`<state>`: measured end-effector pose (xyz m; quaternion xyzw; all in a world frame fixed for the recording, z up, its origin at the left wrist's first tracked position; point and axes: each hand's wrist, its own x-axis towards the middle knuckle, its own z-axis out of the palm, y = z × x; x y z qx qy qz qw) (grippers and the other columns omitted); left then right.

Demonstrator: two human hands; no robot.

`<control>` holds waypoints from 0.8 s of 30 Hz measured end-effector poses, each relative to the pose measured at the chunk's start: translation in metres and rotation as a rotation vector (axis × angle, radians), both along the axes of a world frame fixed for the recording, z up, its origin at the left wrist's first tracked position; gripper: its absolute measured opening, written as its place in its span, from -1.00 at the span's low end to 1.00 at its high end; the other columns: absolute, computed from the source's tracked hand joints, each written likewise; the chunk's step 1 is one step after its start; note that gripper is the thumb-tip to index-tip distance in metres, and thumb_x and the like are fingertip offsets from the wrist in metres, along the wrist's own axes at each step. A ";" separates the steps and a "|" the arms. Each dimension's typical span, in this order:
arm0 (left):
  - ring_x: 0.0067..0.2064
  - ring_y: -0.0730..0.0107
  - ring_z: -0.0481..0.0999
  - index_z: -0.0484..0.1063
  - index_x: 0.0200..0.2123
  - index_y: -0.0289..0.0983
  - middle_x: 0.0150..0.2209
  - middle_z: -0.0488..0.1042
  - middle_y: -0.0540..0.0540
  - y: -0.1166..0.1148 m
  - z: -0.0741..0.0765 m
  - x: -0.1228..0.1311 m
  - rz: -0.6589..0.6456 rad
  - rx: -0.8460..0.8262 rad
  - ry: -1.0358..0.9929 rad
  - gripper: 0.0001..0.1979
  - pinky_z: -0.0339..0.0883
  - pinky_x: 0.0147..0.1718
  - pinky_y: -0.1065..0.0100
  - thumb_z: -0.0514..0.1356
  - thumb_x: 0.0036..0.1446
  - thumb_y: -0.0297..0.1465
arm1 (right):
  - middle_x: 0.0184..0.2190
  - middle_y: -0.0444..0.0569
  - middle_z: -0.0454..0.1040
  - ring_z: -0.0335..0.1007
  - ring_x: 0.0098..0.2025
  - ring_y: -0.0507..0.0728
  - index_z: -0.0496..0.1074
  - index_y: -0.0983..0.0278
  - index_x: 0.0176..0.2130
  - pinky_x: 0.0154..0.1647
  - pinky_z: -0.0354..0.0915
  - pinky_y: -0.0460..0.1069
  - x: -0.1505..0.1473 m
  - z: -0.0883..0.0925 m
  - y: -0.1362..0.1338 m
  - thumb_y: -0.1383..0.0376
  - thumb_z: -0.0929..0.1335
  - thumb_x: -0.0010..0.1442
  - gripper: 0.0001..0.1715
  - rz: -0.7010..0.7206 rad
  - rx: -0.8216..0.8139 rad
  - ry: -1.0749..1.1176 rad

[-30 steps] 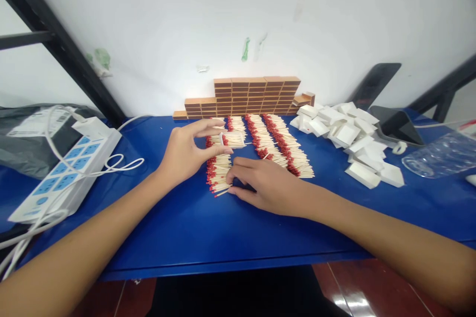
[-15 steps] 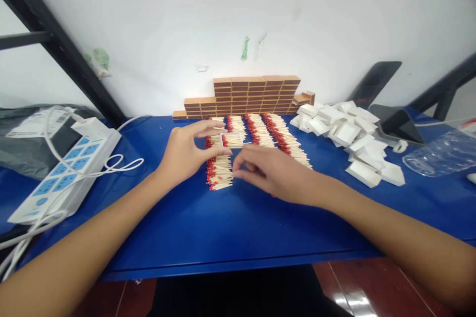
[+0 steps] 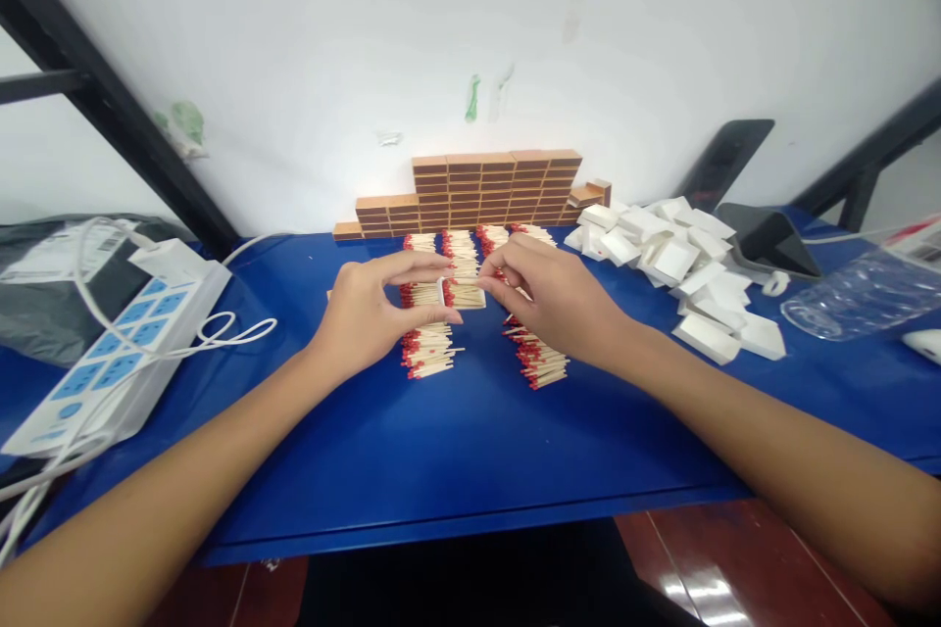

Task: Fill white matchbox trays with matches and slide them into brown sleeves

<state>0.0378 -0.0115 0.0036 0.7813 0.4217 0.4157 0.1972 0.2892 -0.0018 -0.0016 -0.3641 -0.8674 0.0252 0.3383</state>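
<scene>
My left hand (image 3: 371, 309) pinches a small white matchbox tray (image 3: 462, 294) filled with red-tipped matches, thumb below and fingers above its left end. My right hand (image 3: 555, 299) is closed at the tray's right end, fingertips touching it. Both hands hover over rows of loose matches (image 3: 426, 353) laid on the blue table (image 3: 456, 451). More matches (image 3: 540, 362) show below my right hand.
A wall of stacked brown matchbox sleeves (image 3: 485, 191) stands against the white wall. A heap of white empty trays (image 3: 683, 265) lies to the right, with a clear plastic bag (image 3: 860, 299) beyond. A white power strip (image 3: 124, 343) with cables sits at the left.
My right hand rose from the lower end of the left match row and moved up to the tray's right end. The left hand kept holding the tray. The camera shifted slightly.
</scene>
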 end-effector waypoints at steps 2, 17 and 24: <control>-0.01 0.01 0.73 0.65 -0.01 -0.12 -0.05 0.73 -0.10 -0.001 0.000 0.000 -0.002 -0.005 0.001 -0.46 0.61 0.00 0.15 0.57 -0.03 -0.05 | -0.36 -0.11 0.36 0.28 -0.35 0.09 0.42 0.23 -0.17 -0.31 0.16 0.00 0.000 0.001 -0.001 0.29 0.35 0.45 -0.92 0.001 0.009 -0.013; -0.01 0.03 0.73 0.65 -0.03 -0.13 -0.07 0.73 -0.09 0.000 0.001 -0.001 -0.029 -0.030 -0.003 -0.50 0.58 0.07 0.16 0.58 -0.02 -0.10 | -0.40 -0.14 0.32 0.21 -0.40 0.05 0.46 0.24 -0.18 -0.35 0.16 -0.02 -0.004 0.002 -0.004 0.32 0.37 0.44 -0.92 0.087 0.049 0.060; -0.05 0.08 0.74 0.65 -0.01 -0.18 -0.02 0.72 -0.11 0.005 0.000 -0.002 0.062 0.014 -0.036 -0.50 0.62 0.02 0.19 0.59 -0.01 -0.20 | -0.35 -0.13 0.41 0.31 -0.37 0.02 0.52 0.26 -0.17 -0.33 0.20 -0.05 -0.018 -0.004 -0.024 0.34 0.40 0.41 -0.94 0.255 -0.077 0.011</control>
